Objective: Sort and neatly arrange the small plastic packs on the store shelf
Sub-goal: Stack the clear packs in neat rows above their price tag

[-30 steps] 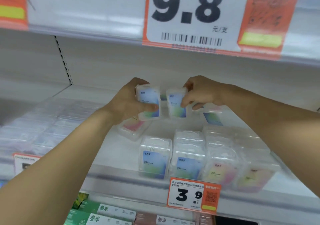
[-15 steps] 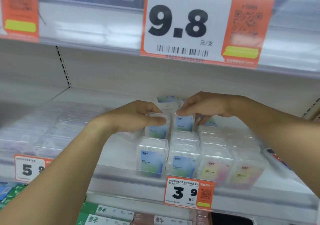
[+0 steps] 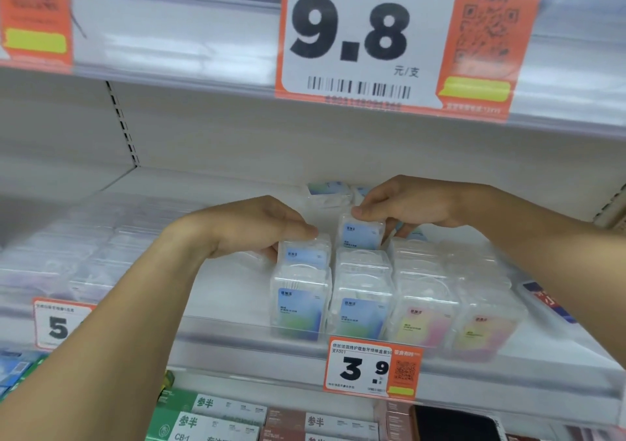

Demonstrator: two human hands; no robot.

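Small clear plastic packs stand in rows on the white shelf [image 3: 237, 305]. My left hand [image 3: 247, 227] grips a blue-labelled pack [image 3: 305, 254], set down right behind the front blue pack [image 3: 299, 308] of the left row. My right hand [image 3: 413, 206] pinches the top of another blue-labelled pack [image 3: 360, 235], upright behind the second row's front blue pack [image 3: 360, 315]. Two rows of pink-and-yellow packs [image 3: 423, 325] stand to the right. More blue packs [image 3: 330, 191] lie loose at the back.
A 3.9 price tag [image 3: 371, 366] hangs on the shelf's front rail, a 5 tag [image 3: 57, 325] at the left. The upper shelf edge carries a big 9.8 tag [image 3: 366, 34]. Blurred clear packs [image 3: 81, 254] fill the shelf's left. Boxes [image 3: 216, 417] sit below.
Both hands came down and forward with their blue packs, from held up in the air to standing in the rows behind the front packs.
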